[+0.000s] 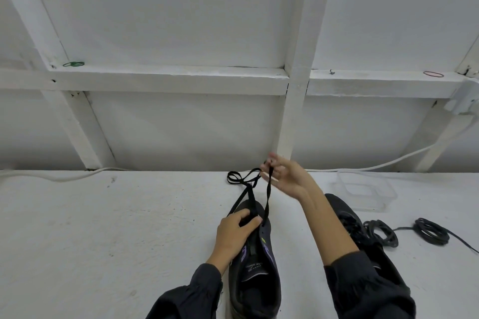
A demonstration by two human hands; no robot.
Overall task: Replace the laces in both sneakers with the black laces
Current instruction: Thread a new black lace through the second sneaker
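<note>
A black sneaker (pixel 255 282) with purple marks lies on the white table, toe pointing away from me. My left hand (pixel 237 232) grips its front over the eyelets, thumb and fingers curled on the tongue area. A flat black lace (pixel 245 179) runs up from the eyelets and loops on the table beyond the toe. My right hand (pixel 283 176) is raised above the toe and pinches one strand of that lace, pulled taut upward. A second black sneaker (pixel 348 217) lies to the right, mostly hidden by my right forearm.
Coiled black laces (pixel 383 233) and another coil (pixel 431 231) lie right of the second sneaker. A clear plastic tray (pixel 363 190) stands at the back right. A white cable (pixel 64 176) runs along the wall's foot. White framed wall directly behind the table.
</note>
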